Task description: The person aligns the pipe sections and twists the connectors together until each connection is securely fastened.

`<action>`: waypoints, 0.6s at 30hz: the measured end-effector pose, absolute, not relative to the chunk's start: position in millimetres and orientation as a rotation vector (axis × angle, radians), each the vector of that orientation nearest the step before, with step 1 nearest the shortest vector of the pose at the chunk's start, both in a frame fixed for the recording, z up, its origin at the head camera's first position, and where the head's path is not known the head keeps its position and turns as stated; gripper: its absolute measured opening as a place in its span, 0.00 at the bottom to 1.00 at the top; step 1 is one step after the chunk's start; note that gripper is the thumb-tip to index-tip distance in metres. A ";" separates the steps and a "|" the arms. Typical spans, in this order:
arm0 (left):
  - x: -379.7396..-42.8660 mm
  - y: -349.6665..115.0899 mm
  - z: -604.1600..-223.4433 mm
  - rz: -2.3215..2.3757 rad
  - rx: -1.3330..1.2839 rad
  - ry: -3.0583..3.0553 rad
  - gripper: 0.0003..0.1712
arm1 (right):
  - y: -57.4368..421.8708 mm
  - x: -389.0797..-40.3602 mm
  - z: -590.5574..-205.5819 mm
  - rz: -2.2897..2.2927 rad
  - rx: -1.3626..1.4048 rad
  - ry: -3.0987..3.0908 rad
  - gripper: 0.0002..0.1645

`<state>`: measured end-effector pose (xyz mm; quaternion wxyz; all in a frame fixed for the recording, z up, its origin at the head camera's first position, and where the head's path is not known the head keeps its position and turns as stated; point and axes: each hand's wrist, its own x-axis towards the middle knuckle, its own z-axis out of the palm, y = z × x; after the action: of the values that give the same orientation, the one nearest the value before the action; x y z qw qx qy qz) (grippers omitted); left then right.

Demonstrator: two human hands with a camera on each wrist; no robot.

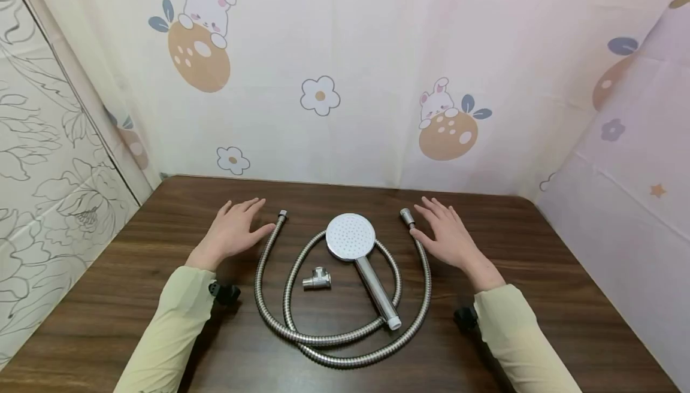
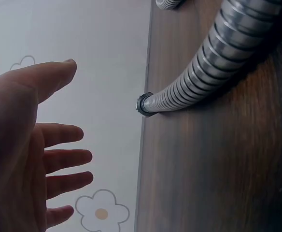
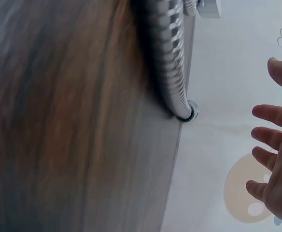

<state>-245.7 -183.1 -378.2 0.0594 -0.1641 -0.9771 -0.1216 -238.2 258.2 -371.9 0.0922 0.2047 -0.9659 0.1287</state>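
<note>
A coiled metal shower hose (image 1: 345,363) lies on the wooden table. Inside its loops are a handheld shower head (image 1: 350,236), white face up and handle across the hose, and a small chrome T-shaped fitting (image 1: 318,279). My left hand (image 1: 232,231) hovers with spread fingers beside the hose's small end nut (image 1: 283,214), holding nothing. On the other side, my right hand (image 1: 447,234) is likewise spread and bare, close to the wider conical end (image 1: 406,217). Both wrist views show straight fingers apart from the hose (image 2: 204,72).
Behind the dark table (image 1: 539,321) hangs a pale curtain (image 1: 366,135) printed with rabbits and flowers, which continues on the right. A flower-patterned panel (image 1: 54,159) stands along the left side. Each wrist carries a small black device (image 1: 223,293).
</note>
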 end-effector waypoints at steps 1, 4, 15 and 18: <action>-245.8 -182.7 -378.7 -0.367 -0.496 -2.966 0.41 | 256.2 -237.3 -371.7 0.387 0.614 -2.867 0.38; -246.1 -180.9 -381.1 -0.383 -0.485 -2.989 0.40 | 250.3 -235.7 -371.9 0.387 0.633 -2.868 0.37; -243.8 -179.1 -381.9 -0.434 -0.457 -2.998 0.33 | 238.2 -230.2 -370.8 0.396 0.683 -2.830 0.34; -242.8 -177.8 -382.4 -0.430 -0.465 -2.998 0.30 | 236.1 -227.7 -370.2 0.394 0.684 -2.840 0.33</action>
<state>-242.8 -177.8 -382.4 0.0386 -0.1516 -0.9777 -0.1404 -227.7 236.1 -370.2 0.0967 0.2310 -0.9589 0.1331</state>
